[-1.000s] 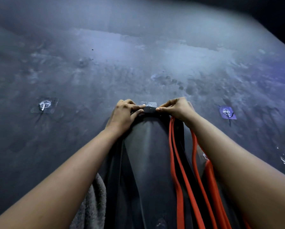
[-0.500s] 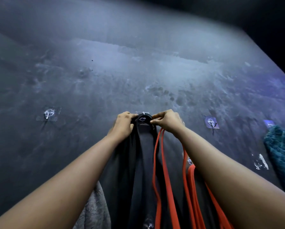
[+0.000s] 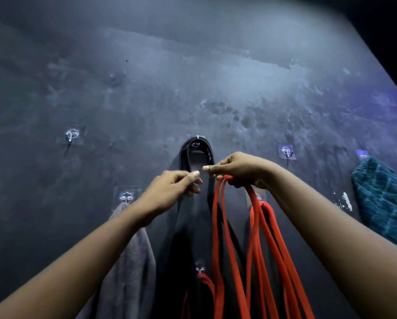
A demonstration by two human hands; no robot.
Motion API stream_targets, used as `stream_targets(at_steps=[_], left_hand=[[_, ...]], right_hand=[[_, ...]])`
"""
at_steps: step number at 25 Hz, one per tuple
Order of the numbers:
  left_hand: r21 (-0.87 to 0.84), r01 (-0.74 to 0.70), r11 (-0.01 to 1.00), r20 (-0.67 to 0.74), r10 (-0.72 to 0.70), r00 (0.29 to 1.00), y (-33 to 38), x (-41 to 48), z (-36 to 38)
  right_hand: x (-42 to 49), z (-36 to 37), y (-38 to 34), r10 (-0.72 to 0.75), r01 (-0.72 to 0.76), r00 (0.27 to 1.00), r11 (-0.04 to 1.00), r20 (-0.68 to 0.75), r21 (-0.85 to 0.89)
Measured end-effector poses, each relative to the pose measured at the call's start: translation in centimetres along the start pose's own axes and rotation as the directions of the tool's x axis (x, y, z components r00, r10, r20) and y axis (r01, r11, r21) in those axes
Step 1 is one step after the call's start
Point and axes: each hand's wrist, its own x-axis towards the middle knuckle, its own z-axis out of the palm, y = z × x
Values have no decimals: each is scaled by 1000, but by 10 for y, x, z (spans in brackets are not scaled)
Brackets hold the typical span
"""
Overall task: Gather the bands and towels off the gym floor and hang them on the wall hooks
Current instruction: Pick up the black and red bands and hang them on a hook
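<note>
A wide black band (image 3: pixel 208 153) hangs looped over a clear wall hook (image 3: pixel 195 144) at the centre of the dark wall. Just below the hook, my left hand (image 3: pixel 172 188) hovers in front of the band with fingers loosely curled, gripping nothing that I can see. My right hand (image 3: pixel 237 171) grips a bundle of red bands (image 3: pixel 218 226) that dangle down beside the black one. More red bands (image 3: pixel 267 212) hang from a hook partly hidden behind my right wrist. A grey towel (image 3: pixel 129 261) hangs on a lower left hook (image 3: pixel 126 196).
A teal towel (image 3: pixel 386 201) hangs at the right edge. Bare hooks sit at upper left (image 3: pixel 72 134) and to the right (image 3: pixel 287 151). A low hook (image 3: pixel 199 269) carries another red band (image 3: pixel 208 283). The wall is rough and dark.
Both hands have let go of the black band's top and dropped below the hook; the band now hangs there by itself. My view has shifted down, showing the lower hooks.
</note>
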Motion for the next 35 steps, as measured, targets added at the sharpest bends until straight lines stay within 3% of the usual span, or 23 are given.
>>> stream_targets(at_steps=[2,4,7,11,15,19,22,24,27,29,33,35], left_hand=[[-217,254,943,274,-191,943,5,-30,9],[-342,389,855,421,-231,877,0,-52,6],[-424,419,802,394,-253,883,-19,-73,-30],[-117,264,957,249,-229,941,-41,-79,-111],[161,138,977,179,-166,970,-39,-65,-192],[260,146,954,87,-174,981,-50,-42,-259],[174,188,967,-64,-179,982,-67,-14,-279],[47,200,979,-171,-189,967,-80,5,-284],[-42,149,988,-320,-154,935,-95,30,-285],[48,132,990,-390,-103,915,-99,41,-283],[3,121,993,-407,-109,907,-111,33,-278],[157,104,982,-434,-26,900,-116,25,-274]], right_hand=[[-12,11,-9,-71,56,980,995,184,86],[-17,28,-17,-147,100,941,981,304,165],[-18,51,-27,-185,111,898,973,399,202],[-8,90,-54,-274,134,836,942,476,307],[14,123,-98,-372,230,876,883,309,410],[51,160,-147,-407,382,913,859,4,340],[87,177,-178,-385,432,884,889,-267,149],[110,183,-193,-358,430,849,896,-388,115],[143,189,-203,-332,422,805,903,-491,80],[158,194,-202,-277,401,790,908,-547,120],[150,207,-190,-167,330,797,925,-580,187],[141,213,-187,-148,314,818,924,-556,216]])
